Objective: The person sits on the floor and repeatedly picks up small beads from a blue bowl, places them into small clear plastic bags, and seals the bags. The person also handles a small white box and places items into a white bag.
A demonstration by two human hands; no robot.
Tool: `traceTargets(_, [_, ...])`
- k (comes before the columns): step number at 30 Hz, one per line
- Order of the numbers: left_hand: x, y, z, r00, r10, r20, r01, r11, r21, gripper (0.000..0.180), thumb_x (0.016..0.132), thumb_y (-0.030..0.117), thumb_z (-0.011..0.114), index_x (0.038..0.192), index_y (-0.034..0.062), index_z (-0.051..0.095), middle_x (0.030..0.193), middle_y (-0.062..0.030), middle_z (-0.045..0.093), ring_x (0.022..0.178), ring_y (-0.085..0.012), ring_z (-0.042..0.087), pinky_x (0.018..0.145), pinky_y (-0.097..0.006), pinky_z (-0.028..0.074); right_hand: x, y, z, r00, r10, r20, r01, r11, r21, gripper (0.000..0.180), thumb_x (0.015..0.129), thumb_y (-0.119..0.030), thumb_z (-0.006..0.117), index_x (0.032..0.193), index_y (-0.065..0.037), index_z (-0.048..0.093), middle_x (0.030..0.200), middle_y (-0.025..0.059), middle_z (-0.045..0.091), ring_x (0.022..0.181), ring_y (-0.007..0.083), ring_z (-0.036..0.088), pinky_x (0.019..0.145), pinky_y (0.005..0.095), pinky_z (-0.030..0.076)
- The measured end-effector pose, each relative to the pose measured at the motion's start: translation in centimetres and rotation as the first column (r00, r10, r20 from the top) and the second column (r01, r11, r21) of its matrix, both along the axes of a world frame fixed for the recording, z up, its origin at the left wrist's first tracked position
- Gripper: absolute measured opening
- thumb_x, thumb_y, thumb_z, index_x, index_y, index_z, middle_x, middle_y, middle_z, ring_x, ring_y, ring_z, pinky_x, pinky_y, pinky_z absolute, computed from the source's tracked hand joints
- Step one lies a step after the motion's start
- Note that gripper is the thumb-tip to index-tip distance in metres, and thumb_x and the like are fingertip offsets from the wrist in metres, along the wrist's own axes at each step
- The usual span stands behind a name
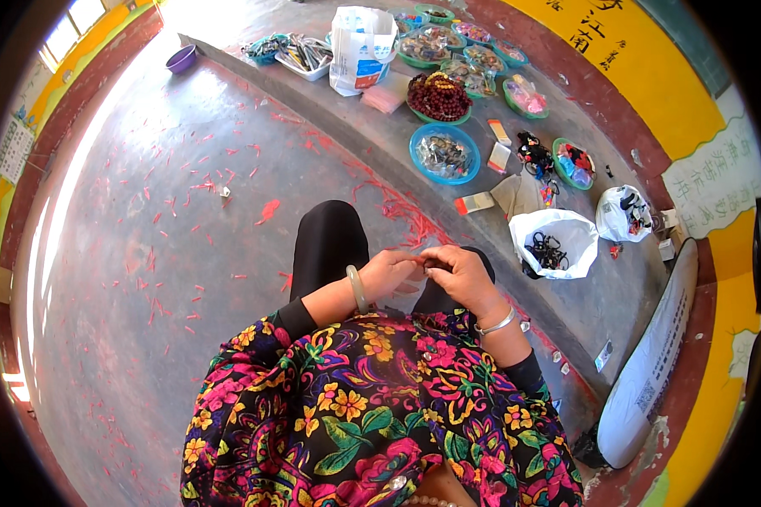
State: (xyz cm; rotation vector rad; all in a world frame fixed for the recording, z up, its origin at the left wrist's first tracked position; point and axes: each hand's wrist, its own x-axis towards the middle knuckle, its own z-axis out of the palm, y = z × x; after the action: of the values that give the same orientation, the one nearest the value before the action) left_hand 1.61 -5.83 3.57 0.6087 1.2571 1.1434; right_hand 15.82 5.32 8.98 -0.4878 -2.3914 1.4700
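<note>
Above my lap, my left hand [387,277] and my right hand [458,277] meet fingertip to fingertip. A small dark piece [435,264] shows at the pinched fingers of my right hand; its kind is too small to tell. The fingers of my left hand are drawn together against it, and what they grip is mostly hidden. A pale bangle [357,290] circles my left wrist, and a silver bangle [497,321] my right. Beneath the hands lie my dark trouser knees [330,241]. Closest to the right hand is a white bag [558,221] holding black looped items.
On a raised step stand a blue basin [445,155], a basin of dark red beads [439,97], a tall white bag [363,51] and several more filled baskets. Red scraps [418,224] litter the floor. A purple bowl [180,58] sits far left, a long white sack [647,363] at right.
</note>
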Motion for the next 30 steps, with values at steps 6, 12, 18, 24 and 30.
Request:
traceTargets(6, [-0.1, -0.1, 0.6, 0.991, -0.062, 0.119, 0.061, 0.998, 0.008, 0.032, 0.093, 0.015, 0.038, 0.114, -0.0050, 0.051, 0.105, -0.0128, 0.059, 0.096, -0.0200, 0.059, 0.082, -0.036, 0.051, 0.0, 1.2, -0.7, 0.998, -0.011, -0.062, -0.025, 0.838, -0.545, 0.027, 0.081, 0.005, 0.049, 0.108, 0.005, 0.052, 0.088, 0.0064, 0.058, 0.081, 0.0129, 0.059, 0.073, 0.0242, 0.050])
traceTargets(12, [0.1, -0.2, 0.7, 0.990, 0.008, 0.143, -0.009, 1.000, 0.003, 0.030, 0.092, 0.016, 0.040, 0.111, -0.0037, 0.052, 0.102, -0.0110, 0.060, 0.096, -0.0208, 0.059, 0.081, -0.034, 0.051, -0.1, 1.0, -0.9, 0.994, -0.041, -0.100, -0.030, 0.783, -0.621, 0.028, 0.081, 0.005, 0.048, 0.109, 0.003, 0.052, 0.088, 0.0072, 0.059, 0.077, 0.0119, 0.059, 0.073, 0.0232, 0.049])
traceTargets(18, [0.1, -0.3, 1.4, 0.955, 0.063, 0.291, -0.078, 0.996, 0.043, 0.029, 0.090, 0.016, 0.041, 0.109, -0.0042, 0.050, 0.105, -0.0134, 0.057, 0.099, -0.0232, 0.058, 0.084, -0.037, 0.049, -0.2, 0.7, -1.4, 0.997, -0.049, -0.062, 0.003, 0.806, -0.592, 0.033, 0.080, 0.006, 0.049, 0.113, 0.003, 0.049, 0.091, 0.0071, 0.058, 0.076, 0.0117, 0.059, 0.070, 0.0231, 0.048])
traceTargets(24, [-0.3, -0.1, 1.2, 0.890, 0.155, 0.429, -0.203, 0.977, 0.067, 0.022, 0.092, 0.013, 0.042, 0.107, -0.0010, 0.051, 0.106, -0.0147, 0.060, 0.100, -0.0258, 0.060, 0.081, -0.036, 0.051, 0.1, 0.4, 0.2, 0.955, -0.282, -0.087, 0.229, 0.895, -0.383, 0.042, 0.077, 0.005, 0.053, 0.118, -0.004, 0.050, 0.100, 0.0064, 0.055, 0.069, 0.0095, 0.056, 0.066, 0.0216, 0.046])
traceTargets(30, [-0.4, -0.2, 1.4, 0.844, 0.190, 0.501, -0.296, 0.945, 0.140, 0.020, 0.089, 0.009, 0.049, 0.105, 0.0002, 0.054, 0.105, -0.0097, 0.060, 0.098, -0.0209, 0.060, 0.087, -0.032, 0.047, 0.5, 0.2, 0.9, 0.962, -0.177, -0.209, 0.216, 0.960, 0.179, 0.028, 0.074, 0.002, 0.058, 0.101, -0.005, 0.062, 0.083, 0.0061, 0.058, 0.061, 0.0122, 0.054, 0.060, 0.0237, 0.045])
